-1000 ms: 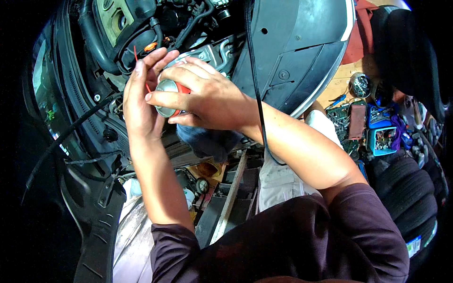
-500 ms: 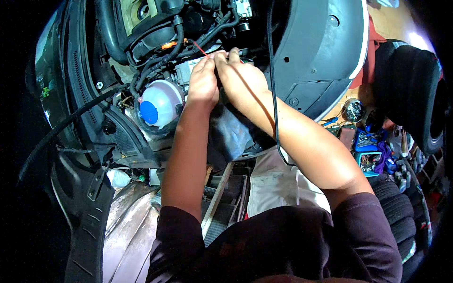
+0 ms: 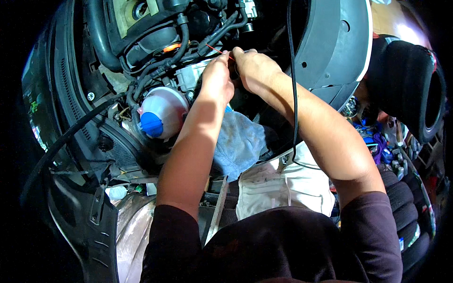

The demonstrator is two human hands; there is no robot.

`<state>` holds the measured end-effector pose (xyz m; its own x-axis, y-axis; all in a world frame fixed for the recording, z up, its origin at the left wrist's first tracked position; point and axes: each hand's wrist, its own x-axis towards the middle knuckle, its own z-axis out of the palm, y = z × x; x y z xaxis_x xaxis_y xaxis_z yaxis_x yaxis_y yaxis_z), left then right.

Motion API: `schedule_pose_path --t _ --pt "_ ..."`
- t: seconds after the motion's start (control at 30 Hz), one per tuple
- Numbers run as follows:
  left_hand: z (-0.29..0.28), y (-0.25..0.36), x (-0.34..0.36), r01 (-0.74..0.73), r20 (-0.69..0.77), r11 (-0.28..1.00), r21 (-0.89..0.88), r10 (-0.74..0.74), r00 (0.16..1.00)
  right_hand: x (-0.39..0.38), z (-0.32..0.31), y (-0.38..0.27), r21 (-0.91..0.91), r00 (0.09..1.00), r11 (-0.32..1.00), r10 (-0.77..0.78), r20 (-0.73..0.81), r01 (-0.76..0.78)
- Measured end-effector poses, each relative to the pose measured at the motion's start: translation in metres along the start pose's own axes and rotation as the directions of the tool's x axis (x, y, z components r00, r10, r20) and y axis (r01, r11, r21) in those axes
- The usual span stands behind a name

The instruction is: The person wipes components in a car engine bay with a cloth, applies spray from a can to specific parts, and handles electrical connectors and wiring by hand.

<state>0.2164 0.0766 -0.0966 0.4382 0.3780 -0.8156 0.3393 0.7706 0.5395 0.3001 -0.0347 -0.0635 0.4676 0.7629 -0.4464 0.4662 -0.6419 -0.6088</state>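
My left hand (image 3: 218, 78) reaches into a car's engine bay, its fingers pinched around a thin red strand (image 3: 214, 48), wire-like in look. The strand sticks out past the fingertips and also shows in the gap between my hands. Just to the right, my right hand (image 3: 256, 70) has its fingers curled inward by the strand's other end. What those fingers hold is hidden. Below my hands a blue-grey cloth (image 3: 239, 141) lies draped over the bay's edge. A white round reservoir (image 3: 166, 106) with a blue cap (image 3: 151, 124) sits left of my left forearm.
Black hoses (image 3: 177, 54) and a silver metal housing (image 3: 191, 76) surround my hands. A black cable (image 3: 293, 85) hangs across my right forearm. The grey fender liner (image 3: 332, 52) curves at the right. Tyres (image 3: 401, 85) and assorted tools (image 3: 373, 137) stand beyond it.
My hands have drawn apart, the right one moving rightward, and a gap shows between them. More of the blue-grey cloth is visible. The whole view has shifted slightly.
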Motion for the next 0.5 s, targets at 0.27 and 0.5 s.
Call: schedule_pose_path --t 0.27,0.5 --pt "0.0 -0.005 0.01 0.049 -0.009 0.999 0.017 -0.049 0.999 0.006 0.008 0.011 -0.159 0.996 0.986 -0.045 0.075 0.056" --pt "-0.004 -0.005 0.021 0.161 -0.148 0.987 -0.02 -0.162 0.976 0.028 0.003 0.015 -0.064 0.921 0.978 -0.163 0.354 0.198"
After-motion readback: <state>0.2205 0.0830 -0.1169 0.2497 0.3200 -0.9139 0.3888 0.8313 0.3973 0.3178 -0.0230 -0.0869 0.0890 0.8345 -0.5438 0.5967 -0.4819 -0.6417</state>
